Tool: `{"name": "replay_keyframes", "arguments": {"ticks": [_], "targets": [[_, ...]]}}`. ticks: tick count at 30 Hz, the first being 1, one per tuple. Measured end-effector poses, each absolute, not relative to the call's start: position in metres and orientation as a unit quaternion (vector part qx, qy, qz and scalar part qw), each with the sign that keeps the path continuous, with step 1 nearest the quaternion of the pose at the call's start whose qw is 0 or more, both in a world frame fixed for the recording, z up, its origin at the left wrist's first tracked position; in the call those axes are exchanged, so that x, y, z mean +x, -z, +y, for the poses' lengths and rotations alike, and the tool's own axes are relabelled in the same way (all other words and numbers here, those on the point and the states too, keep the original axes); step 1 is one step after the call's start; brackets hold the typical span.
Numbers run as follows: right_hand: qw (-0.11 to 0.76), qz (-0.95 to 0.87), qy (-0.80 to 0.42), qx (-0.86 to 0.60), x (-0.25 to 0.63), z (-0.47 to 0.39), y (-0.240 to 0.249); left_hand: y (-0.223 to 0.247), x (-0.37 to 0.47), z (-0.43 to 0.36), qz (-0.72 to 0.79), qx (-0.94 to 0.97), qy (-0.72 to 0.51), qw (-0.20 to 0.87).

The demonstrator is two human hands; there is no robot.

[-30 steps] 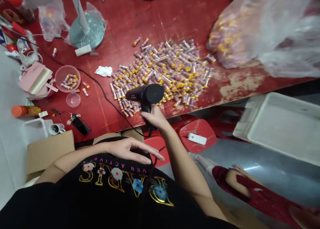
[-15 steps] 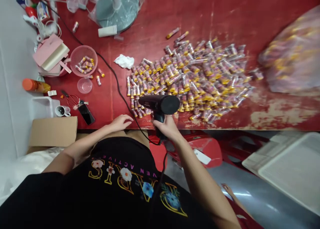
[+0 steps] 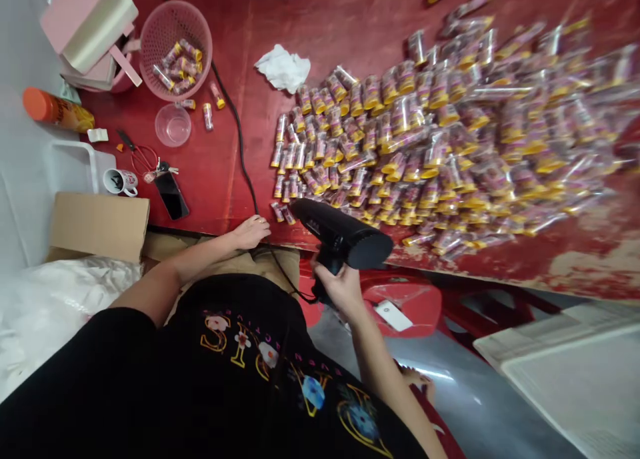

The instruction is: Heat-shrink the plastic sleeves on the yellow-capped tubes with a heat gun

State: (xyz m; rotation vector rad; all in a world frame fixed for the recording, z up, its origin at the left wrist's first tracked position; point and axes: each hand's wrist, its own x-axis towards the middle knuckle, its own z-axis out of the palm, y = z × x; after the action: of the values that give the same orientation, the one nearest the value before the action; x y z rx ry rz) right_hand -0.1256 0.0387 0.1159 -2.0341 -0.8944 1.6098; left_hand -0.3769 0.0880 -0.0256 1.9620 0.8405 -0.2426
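My right hand (image 3: 341, 287) is wrapped around the handle of a black hair dryer (image 3: 340, 231). Its narrow end points up and left, over the near left part of many small clear tubes (image 3: 400, 139) with yellow ends and pink labels. My left hand (image 3: 251, 232) lies at the near table edge, fingers curled over the black power cord (image 3: 241, 142), which passes under them. Whether the grip on the cord is firm is hidden. Two small tubes (image 3: 283, 213) lie close to the dryer's tip.
On the left of the red table are a pink basket (image 3: 150, 42) with tubes, a clear cup (image 3: 173, 125), a mug (image 3: 120, 181), scissors (image 3: 143, 157) and a phone (image 3: 171, 195). A crumpled tissue (image 3: 283, 68) lies above the tubes. A red stool (image 3: 420, 302) stands at lower right.
My view has shifted closer to the table. The dryer has turned, its wide rear end now lower and farther right. My left hand's fingers have curled over the cord.
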Motion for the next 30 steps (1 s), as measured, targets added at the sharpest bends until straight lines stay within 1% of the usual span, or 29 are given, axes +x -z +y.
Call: {"name": "replay_keyframes", "arguments": {"ticks": [3, 7, 9, 12, 14, 19, 24, 27, 30], "targets": [[0.239, -0.314, -0.578, -0.715, -0.14, 0.061, -0.102, 0.019, -0.399, 0.086, 0.449, 0.735, 0.132, 0.491], [0.313, -0.313, -0.519, -0.731, -0.155, 0.094, -0.09, 0.017, -0.399, 0.11, 0.564, 0.681, 0.116, 0.453], [0.335, -0.313, -0.496, -0.737, -0.158, 0.107, -0.089, 0.025, -0.382, 0.138, 0.625, 0.657, 0.036, 0.42], [0.354, -0.325, -0.468, -0.742, -0.159, 0.122, -0.093, 0.044, -0.348, 0.192, 0.672, 0.63, -0.133, 0.366], [0.365, -0.336, -0.44, -0.749, -0.157, 0.131, -0.099, 0.059, -0.328, 0.229, 0.663, 0.638, -0.179, 0.35], [0.371, -0.305, -0.393, -0.784, -0.154, 0.143, -0.111, 0.092, -0.315, 0.32, 0.627, 0.68, -0.174, 0.339], [0.398, -0.223, -0.398, -0.796, -0.164, 0.139, -0.112, 0.103, -0.352, 0.406, 0.594, 0.725, -0.138, 0.32], [0.421, -0.17, -0.386, -0.803, -0.173, 0.135, -0.113, 0.099, -0.383, 0.425, 0.636, 0.712, -0.12, 0.271], [0.454, -0.143, -0.368, -0.799, -0.176, 0.136, -0.118, 0.088, -0.397, 0.415, 0.698, 0.662, -0.156, 0.224]]}}
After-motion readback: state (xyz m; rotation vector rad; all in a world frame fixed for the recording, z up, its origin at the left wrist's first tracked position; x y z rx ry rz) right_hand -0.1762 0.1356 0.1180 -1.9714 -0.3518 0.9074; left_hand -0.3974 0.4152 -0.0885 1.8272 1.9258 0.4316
